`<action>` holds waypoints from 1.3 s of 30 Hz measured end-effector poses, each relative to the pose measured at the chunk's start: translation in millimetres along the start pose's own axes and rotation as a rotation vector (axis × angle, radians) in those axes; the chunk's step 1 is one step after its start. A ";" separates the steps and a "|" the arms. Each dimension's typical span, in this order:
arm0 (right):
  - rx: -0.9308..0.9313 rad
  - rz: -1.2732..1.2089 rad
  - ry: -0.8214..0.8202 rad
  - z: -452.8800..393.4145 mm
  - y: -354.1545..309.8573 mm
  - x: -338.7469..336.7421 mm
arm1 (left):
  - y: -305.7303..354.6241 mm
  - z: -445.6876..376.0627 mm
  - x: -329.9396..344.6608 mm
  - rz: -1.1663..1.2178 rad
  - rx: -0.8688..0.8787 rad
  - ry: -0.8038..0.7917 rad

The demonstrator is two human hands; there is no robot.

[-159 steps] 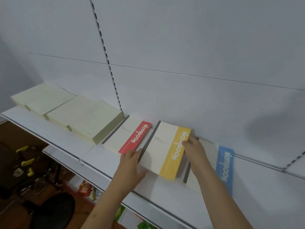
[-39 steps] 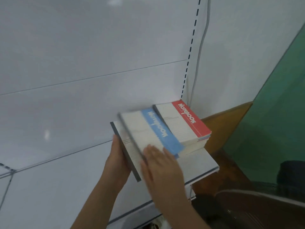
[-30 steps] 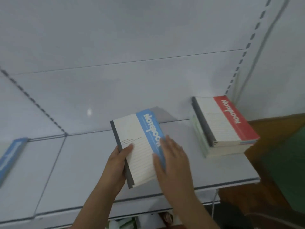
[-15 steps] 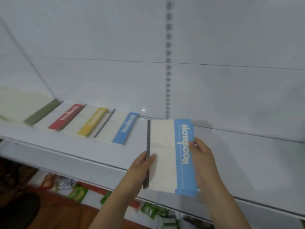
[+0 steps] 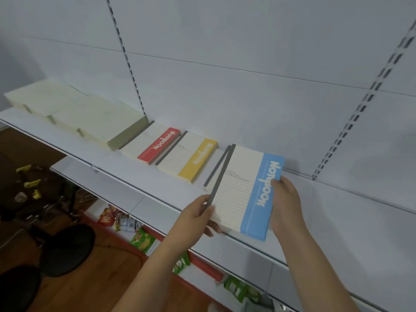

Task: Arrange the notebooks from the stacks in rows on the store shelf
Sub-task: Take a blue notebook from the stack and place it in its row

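I hold a blue-striped notebook (image 5: 243,190) in both hands, low over the white shelf (image 5: 135,174). My left hand (image 5: 198,216) pinches its dark spine edge near the front corner. My right hand (image 5: 284,203) grips its blue right edge. It covers another notebook lying on the shelf, of which only the dark spine (image 5: 217,166) shows. To the left lie a yellow-striped notebook (image 5: 189,157) and a red-striped notebook (image 5: 153,145), side by side against the back panel.
Cream paper stacks (image 5: 74,109) fill the shelf's left end. A slotted upright (image 5: 360,104) marks the back panel on the right, with bare shelf beyond my right hand. Snack packets (image 5: 126,224) sit on the lower shelf; black stools (image 5: 67,248) stand on the wooden floor.
I took a blue notebook from the stack at the shelf's right end and carried it left. It now hovers over the blue notebook lying in the row.
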State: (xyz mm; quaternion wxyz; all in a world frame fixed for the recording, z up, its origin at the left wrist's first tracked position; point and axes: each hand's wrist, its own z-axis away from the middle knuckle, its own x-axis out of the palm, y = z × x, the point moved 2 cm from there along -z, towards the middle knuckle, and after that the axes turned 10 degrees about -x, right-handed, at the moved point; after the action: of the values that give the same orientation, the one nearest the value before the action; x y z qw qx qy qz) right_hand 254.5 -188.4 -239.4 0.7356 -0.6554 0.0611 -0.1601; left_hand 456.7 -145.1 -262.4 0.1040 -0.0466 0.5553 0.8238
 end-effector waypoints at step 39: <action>0.032 0.532 0.180 -49.9 2.1 33.0 | 32.6 -70.5 -27.0 -0.742 0.462 -0.215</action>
State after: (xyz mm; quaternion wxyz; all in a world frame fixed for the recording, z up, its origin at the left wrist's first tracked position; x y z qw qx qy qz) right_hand 270.9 -245.7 -244.2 0.7537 -0.5877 0.2935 -0.0198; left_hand 473.0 -225.3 -254.5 0.4572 -0.1323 0.6564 0.5853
